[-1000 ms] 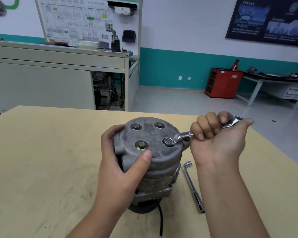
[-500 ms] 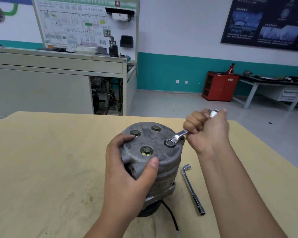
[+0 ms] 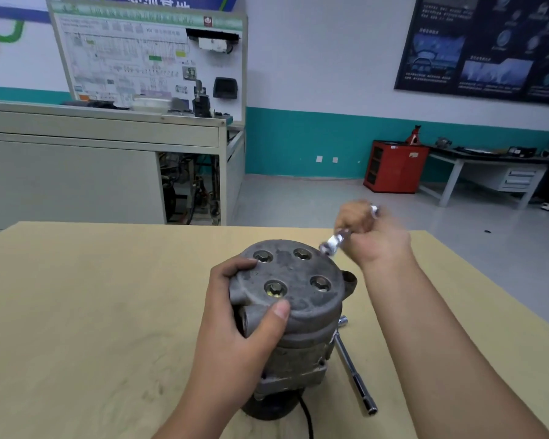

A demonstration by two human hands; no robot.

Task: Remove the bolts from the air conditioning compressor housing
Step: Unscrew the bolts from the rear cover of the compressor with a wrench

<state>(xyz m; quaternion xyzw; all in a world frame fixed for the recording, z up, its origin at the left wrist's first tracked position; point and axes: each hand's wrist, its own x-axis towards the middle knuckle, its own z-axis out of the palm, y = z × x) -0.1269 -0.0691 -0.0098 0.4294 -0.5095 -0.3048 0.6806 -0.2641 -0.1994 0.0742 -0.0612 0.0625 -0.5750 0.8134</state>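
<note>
Left hand [image 3: 235, 340] gripped housing [image 3: 301, 301] for steadiness, I judged; right hand [image 3: 376, 240] clenched wrench [image 3: 335, 241], clear of bolts [image 3: 320, 283].

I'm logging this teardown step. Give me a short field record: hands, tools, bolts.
left hand: grips the compressor housing side
right hand: holds a wrench, blurred
wrench ring end: by the housing's far right edge, on no bolt
bolts: four seated in the housing top
L-shaped socket wrench: lies on the table right of the housing
</note>
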